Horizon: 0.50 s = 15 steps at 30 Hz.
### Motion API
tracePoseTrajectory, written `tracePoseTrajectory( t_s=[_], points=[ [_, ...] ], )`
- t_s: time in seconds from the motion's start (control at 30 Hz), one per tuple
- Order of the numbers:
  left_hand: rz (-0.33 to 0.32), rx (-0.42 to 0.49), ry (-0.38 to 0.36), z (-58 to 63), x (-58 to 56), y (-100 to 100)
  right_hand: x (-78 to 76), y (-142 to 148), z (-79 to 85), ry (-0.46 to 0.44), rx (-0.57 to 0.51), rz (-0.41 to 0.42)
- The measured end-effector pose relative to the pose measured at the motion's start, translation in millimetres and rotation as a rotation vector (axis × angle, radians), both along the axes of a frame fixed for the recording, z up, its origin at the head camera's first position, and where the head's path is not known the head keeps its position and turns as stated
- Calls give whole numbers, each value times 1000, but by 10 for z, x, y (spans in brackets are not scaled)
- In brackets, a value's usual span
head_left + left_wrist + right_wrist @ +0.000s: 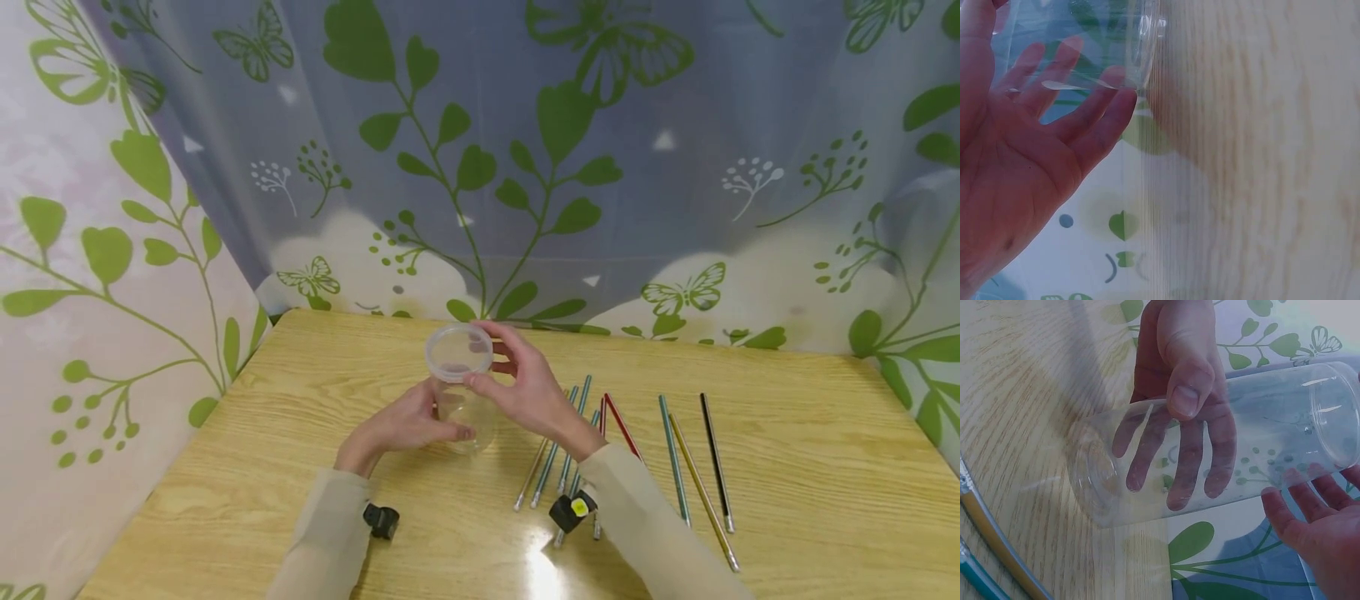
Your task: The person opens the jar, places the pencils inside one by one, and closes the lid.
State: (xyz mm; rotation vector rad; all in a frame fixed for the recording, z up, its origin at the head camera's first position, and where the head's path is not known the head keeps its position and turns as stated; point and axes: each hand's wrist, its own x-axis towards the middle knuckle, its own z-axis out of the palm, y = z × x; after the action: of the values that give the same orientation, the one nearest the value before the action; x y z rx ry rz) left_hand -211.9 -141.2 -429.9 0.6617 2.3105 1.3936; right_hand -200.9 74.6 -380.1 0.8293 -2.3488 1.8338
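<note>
A clear plastic jar (480,429) stands roughly upright over the table in front of me, its pale round rim (459,377) facing up. Fingers and thumb of my left hand (408,421) wrap around the jar's lower body; in the right wrist view they show through the clear wall (1260,444). My right hand (522,383) grips the rim, thumb at the near side and fingers at the far side. Whether a lid covers the top, I cannot tell. Nor is it plain whether the base touches the table.
Right of the jar, several pencils lie loosely grouped, among them a red pencil (622,427), partly under my right forearm. Farther right lie a teal pencil (673,458), a yellow pencil (703,492) and a black pencil (717,462). A patterned curtain (480,167) hangs behind the wooden table (247,467).
</note>
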Motion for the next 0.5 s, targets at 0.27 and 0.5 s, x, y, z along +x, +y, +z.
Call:
tracePoseTrajectory(
  t_s=[0.27, 0.5],
  points=[
    [-7, -31, 7, 17, 0, -1, 43, -21, -21, -51, -34, -54],
    [-19, -28, 10, 5, -12, -3, 81, -63, -18, -45, -38, -113]
  ],
)
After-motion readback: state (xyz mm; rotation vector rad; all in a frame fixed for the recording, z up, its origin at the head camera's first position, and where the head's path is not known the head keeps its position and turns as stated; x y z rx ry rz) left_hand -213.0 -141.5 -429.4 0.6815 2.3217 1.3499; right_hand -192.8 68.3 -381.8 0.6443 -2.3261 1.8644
